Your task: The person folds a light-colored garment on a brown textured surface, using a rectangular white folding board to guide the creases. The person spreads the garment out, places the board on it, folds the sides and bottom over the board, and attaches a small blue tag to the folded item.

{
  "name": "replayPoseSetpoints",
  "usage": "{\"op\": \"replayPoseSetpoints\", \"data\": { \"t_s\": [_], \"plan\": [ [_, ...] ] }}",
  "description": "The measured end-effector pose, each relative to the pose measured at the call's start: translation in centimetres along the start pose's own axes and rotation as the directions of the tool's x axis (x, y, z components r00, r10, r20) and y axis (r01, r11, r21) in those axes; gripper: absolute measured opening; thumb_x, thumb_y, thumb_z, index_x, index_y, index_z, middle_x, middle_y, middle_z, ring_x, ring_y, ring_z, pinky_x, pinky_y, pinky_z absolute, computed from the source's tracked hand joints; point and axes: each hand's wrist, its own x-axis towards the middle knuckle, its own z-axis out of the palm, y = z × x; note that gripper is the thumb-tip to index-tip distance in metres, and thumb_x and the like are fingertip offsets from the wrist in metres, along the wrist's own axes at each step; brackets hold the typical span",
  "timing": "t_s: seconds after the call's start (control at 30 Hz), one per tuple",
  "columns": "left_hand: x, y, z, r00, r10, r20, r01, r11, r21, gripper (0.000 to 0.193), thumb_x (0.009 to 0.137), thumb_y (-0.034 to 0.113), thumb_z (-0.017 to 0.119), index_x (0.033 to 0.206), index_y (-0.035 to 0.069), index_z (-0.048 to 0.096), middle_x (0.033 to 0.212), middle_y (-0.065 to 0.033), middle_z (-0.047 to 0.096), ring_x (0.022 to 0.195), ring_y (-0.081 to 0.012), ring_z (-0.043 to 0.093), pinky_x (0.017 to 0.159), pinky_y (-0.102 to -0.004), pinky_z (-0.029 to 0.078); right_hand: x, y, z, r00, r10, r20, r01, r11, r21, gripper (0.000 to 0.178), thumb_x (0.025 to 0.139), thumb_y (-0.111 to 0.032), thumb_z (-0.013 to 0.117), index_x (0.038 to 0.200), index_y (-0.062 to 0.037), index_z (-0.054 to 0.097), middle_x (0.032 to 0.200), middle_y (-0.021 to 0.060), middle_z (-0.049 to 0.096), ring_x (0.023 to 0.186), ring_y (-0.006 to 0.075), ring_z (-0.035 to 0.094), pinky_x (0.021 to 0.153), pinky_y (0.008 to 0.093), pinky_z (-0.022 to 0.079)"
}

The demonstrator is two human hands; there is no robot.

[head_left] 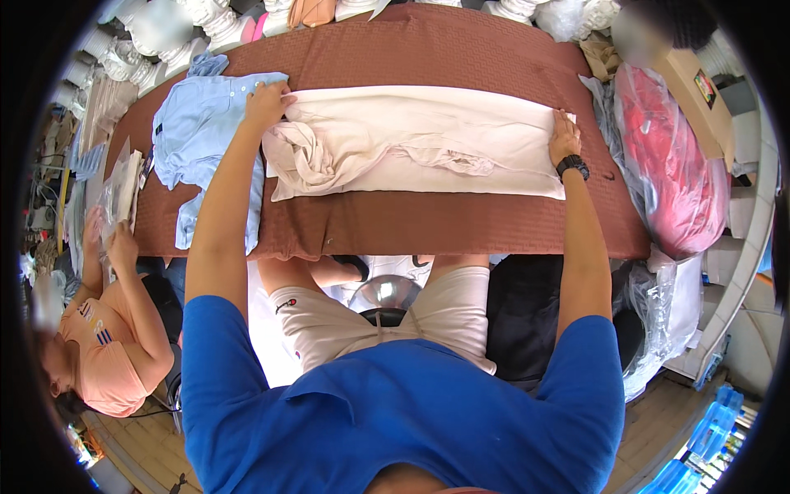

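Observation:
Across the table lies a long cream garment (494,115), folded into a wide strip with its near edge running left to right. Its left end is bunched into loose folds, and a gathered crease runs along the middle. My left hand (267,104) is closed on the garment's far left corner, fingertips pinching the edge. At the other end, my right hand (564,137) lies on the cloth near its far right corner, fingers stretched out; a black watch is on that wrist. A light blue buttoned shirt (197,115) lies to the left, partly under my left forearm.
The table has a brown textured cloth (461,222). Red goods in clear plastic (658,156) and a cardboard box (695,99) crowd its right end. White balusters (222,25) line the far side. At the left, a seated co-worker (123,346) handles a clear plastic bag (111,198).

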Motion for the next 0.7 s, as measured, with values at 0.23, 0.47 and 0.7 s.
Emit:
{"op": "replayPoseSetpoints", "data": {
  "t_s": [0.23,0.47,0.7],
  "plan": [
    [-9.8,6.6,-8.7,0.923,0.381,-0.060,-0.345,0.746,-0.570,0.052,0.075,0.016,0.077,0.122,0.008,0.057,0.131,-0.0102,0.054,0.130,-0.0312,0.045,0.107,-0.0484,0.034,-2.8,-7.6,-6.6,0.927,-0.269,-0.263,0.347,0.880,0.324,0.050,0.087,-0.022,0.067,0.132,-0.0066,0.053,0.138,0.0165,0.052,0.129,0.0366,0.046,0.109,0.0463,0.035],
    [-16.4,8.4,-7.2,0.882,0.454,-0.128,-0.472,0.846,-0.248,0.042,0.075,-0.009,0.059,0.115,0.004,0.052,0.125,-0.0154,0.056,0.126,-0.0347,0.046,0.113,-0.0497,0.028,-9.1,-14.4,-9.8,0.885,-0.464,-0.034,0.411,0.747,0.523,0.035,0.082,-0.009,0.068,0.116,-0.0045,0.062,0.122,0.0150,0.060,0.115,0.0353,0.054,0.098,0.0418,0.045],
    [-18.1,10.0,-10.6,0.883,0.436,-0.176,-0.467,0.852,-0.236,0.038,0.078,-0.008,0.058,0.115,0.000,0.051,0.108,-0.0185,0.062,0.111,-0.0351,0.056,0.113,-0.0509,0.028,-9.6,-12.6,-9.4,0.934,-0.341,-0.108,0.355,0.844,0.403,0.011,0.082,-0.003,0.062,0.092,-0.0049,0.066,0.093,0.0106,0.065,0.092,0.0315,0.062,0.079,0.0402,0.052]
  ]
}}
